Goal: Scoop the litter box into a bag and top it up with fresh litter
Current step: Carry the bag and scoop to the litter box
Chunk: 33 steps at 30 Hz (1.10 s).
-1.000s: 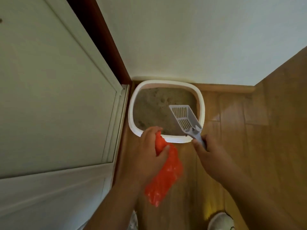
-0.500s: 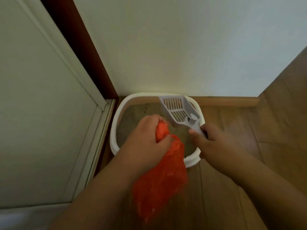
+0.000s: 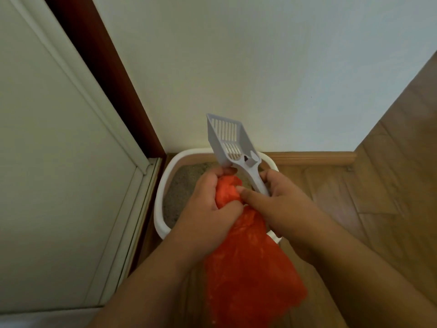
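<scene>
A pale wall point(image 3: 260, 55) fills the far side, meeting a white panelled door point(image 3: 47, 150) with a dark red-brown frame point(image 3: 111, 74) on the left. A wooden floor point(image 3: 390, 197) with a wooden skirting board point(image 3: 314, 157) runs along the right. In the corner sits a white litter box point(image 3: 160, 209), grey-brown litter point(image 3: 182, 183) showing in its left part. Over it hangs an orange plastic bag point(image 3: 248, 268), its bunched top gripped in the closed left hand point(image 3: 208, 209). The right hand point(image 3: 281, 204) is curled around the handle of a grey slotted scoop point(image 3: 227, 138), which is raised with its blade tilted up toward the wall, while the thumb point(image 3: 250, 197) presses against the bag's neck
</scene>
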### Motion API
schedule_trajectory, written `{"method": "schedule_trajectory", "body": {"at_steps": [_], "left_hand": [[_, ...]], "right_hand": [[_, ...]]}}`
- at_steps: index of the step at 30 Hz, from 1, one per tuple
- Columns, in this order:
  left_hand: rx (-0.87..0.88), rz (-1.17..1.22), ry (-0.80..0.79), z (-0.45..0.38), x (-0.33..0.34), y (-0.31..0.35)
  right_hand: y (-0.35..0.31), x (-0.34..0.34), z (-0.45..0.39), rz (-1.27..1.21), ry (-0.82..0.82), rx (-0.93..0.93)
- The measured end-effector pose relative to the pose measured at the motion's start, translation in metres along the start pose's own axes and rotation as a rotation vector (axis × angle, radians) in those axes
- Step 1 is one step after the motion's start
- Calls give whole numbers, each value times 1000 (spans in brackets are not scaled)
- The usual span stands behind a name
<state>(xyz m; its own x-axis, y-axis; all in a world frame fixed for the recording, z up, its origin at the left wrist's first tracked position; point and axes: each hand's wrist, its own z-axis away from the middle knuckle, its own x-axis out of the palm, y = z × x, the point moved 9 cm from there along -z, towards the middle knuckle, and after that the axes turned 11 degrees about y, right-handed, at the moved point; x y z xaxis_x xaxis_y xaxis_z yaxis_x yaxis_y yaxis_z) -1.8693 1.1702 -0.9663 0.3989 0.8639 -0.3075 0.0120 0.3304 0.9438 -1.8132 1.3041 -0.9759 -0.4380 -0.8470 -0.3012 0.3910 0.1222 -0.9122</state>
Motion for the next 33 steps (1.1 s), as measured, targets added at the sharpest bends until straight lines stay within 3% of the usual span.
{"method": "schedule_trajectory", "body": {"at_steps": [5, 8, 11, 16, 24, 33], "left_hand": [[-7, -174, 60, -1, -11, -3], [13, -318, 131, -6, -22, -7], [63, -337, 174, -10, -26, -2], [102, -351, 160, -6, -16, 2], [170, -394, 175, -1, -16, 12], [187, -304, 180, 3, -14, 16]], "right_hand": [[-6, -12, 1, 104, 58, -47], [-5, -25, -1, 310, 111, -109], [-7, -36, -5, 502, 168, -177], [-9, -38, -6, 568, 211, -219], [-13, -27, 3, 336, 127, -170], [-11, -14, 7, 279, 79, -120]]}}
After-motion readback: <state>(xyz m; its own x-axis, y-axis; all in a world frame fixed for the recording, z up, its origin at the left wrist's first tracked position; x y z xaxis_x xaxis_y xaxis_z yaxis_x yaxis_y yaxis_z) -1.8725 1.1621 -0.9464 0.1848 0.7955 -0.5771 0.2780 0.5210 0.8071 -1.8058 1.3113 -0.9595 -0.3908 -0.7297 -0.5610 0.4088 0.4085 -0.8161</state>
